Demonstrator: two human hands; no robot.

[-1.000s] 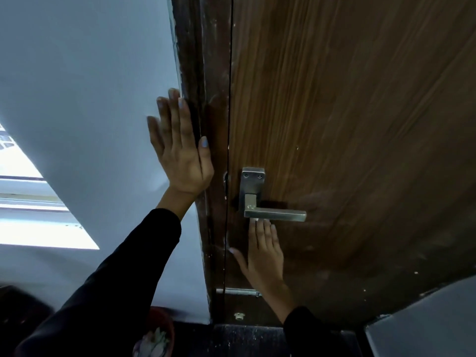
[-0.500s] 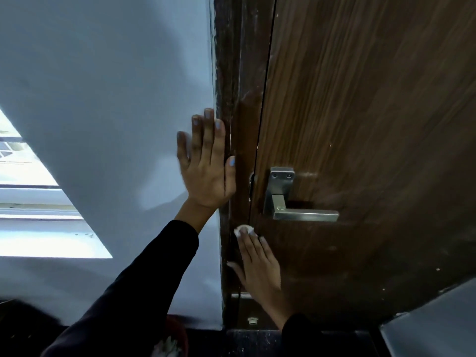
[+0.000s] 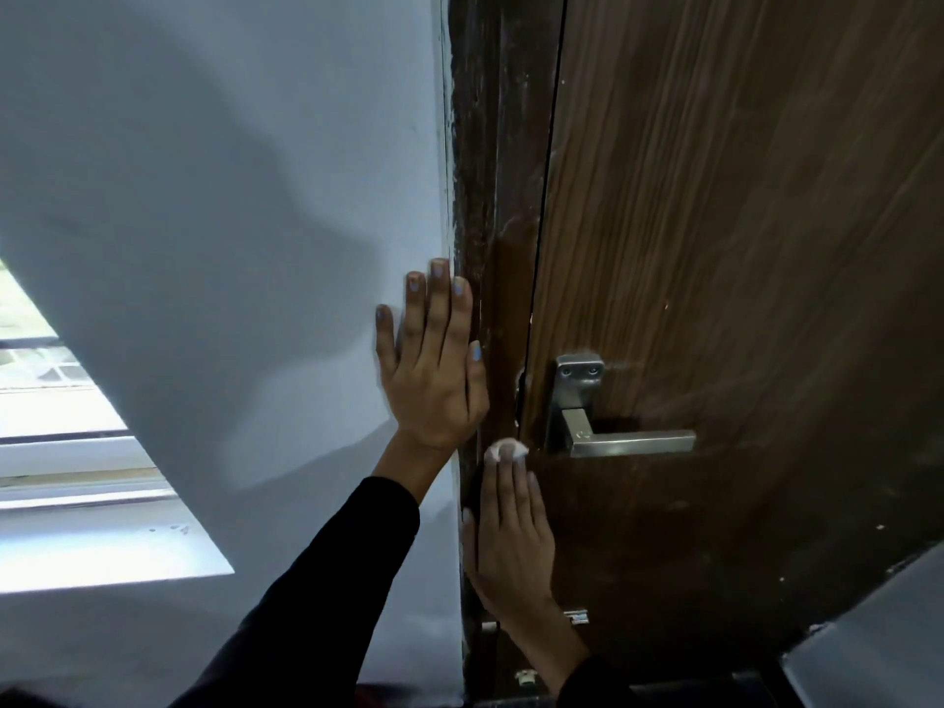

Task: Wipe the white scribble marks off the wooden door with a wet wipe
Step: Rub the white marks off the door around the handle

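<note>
The brown wooden door [image 3: 715,222] fills the right side, with its darker frame [image 3: 490,171] to the left. My right hand [image 3: 508,534] lies flat with straight fingers and presses a small white wet wipe [image 3: 505,448] against the frame and door edge, just left of the metal lever handle [image 3: 613,436]. Only the wipe's top shows above my fingertips. My left hand [image 3: 434,370] rests flat and open on the pale wall [image 3: 230,196], right beside the frame. Faint white smears show on the frame at about [image 3: 518,224]; small white specks dot the door.
A bright window and sill [image 3: 76,477] lie at the lower left. A small metal latch [image 3: 574,616] sits low on the door edge. A pale surface [image 3: 878,646] shows at the lower right corner.
My right hand slid left from under the lever handle to the door edge, and the wipe now shows above its fingertips. The view shifted, so the door and hands appear further right.
</note>
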